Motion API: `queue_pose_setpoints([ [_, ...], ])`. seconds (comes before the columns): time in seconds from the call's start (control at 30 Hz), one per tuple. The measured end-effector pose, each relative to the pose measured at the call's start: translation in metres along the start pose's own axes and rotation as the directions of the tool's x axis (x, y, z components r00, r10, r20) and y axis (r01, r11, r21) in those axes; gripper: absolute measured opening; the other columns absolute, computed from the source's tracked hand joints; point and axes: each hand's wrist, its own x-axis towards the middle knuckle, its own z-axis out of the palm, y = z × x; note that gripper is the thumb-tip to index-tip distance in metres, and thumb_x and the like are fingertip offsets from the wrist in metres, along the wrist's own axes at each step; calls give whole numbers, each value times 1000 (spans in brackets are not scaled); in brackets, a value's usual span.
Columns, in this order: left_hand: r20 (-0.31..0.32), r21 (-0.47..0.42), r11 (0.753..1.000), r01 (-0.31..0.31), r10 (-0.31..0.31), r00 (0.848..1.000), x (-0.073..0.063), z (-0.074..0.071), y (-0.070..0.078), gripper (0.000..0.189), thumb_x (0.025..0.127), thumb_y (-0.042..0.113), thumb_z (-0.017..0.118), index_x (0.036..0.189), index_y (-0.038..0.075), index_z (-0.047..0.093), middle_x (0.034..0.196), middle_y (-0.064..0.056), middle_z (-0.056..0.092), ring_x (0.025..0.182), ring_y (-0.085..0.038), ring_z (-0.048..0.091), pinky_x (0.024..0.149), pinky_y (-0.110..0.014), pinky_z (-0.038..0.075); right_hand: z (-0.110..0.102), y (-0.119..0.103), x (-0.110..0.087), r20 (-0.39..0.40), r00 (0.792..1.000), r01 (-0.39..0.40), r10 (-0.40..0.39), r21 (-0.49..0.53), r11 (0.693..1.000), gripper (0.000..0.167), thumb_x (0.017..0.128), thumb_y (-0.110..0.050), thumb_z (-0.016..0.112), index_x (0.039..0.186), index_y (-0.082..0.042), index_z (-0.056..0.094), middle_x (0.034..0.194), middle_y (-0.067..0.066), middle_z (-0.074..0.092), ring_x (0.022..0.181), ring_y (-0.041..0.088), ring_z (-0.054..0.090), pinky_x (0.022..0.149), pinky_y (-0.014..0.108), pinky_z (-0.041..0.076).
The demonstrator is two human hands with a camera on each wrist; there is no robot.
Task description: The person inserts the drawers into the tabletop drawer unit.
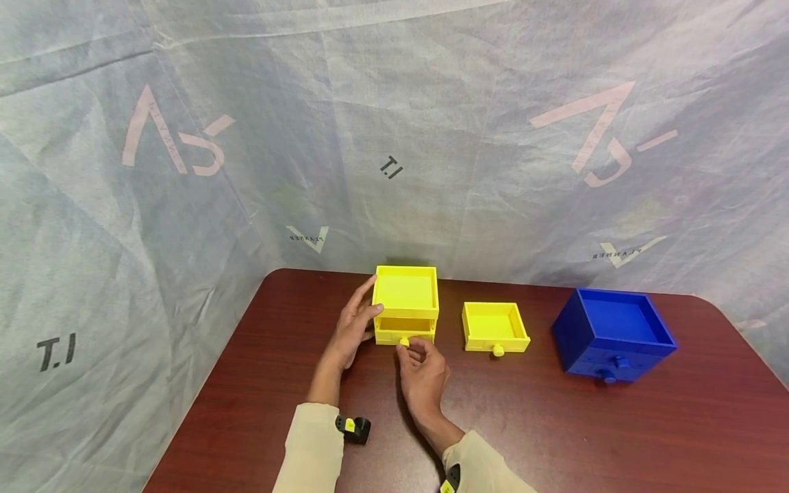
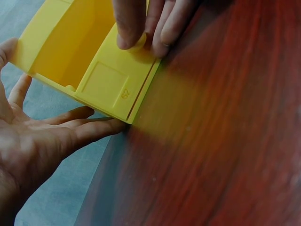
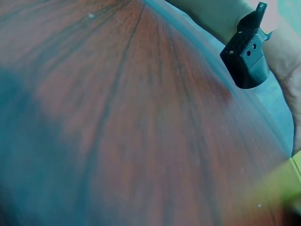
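A small yellow drawer cabinet (image 1: 405, 290) stands near the table's back edge, its upper slot a hollow opening. Below that slot sits the lower drawer (image 2: 103, 82), its front roughly level with the cabinet's face. With thumb and fingers, my right hand (image 1: 425, 373) pinches the round knob (image 1: 403, 342) of this drawer. My left hand (image 1: 350, 334) rests against the cabinet's left side, fingers fairly straight and thumb at the front edge. To the right lies a separate yellow drawer (image 1: 495, 327), hollow side up. The right wrist view hardly shows the right hand's work.
A blue drawer cabinet (image 1: 616, 335) with two knobs stands at the right of the dark red wooden table (image 1: 555, 438). Grey printed cloth (image 1: 468, 171) hangs behind and to the left. A black wrist camera (image 3: 247, 59) is strapped on the left wrist.
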Motion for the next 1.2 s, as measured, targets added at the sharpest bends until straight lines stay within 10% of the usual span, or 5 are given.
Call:
queue_pose_setpoints([
  [1.2, 2, 21, 1000, 14, -14, 1000, 0, -1, 0, 59, 101, 24, 58, 153, 40, 37, 155, -11, 38, 133, -37, 47, 94, -70, 40, -18, -3, 2, 8, 997, -82, 82, 34, 996, 37, 76, 1, 82, 109, 3, 63, 99, 14, 71, 86, 25, 72, 75, 31, 58],
])
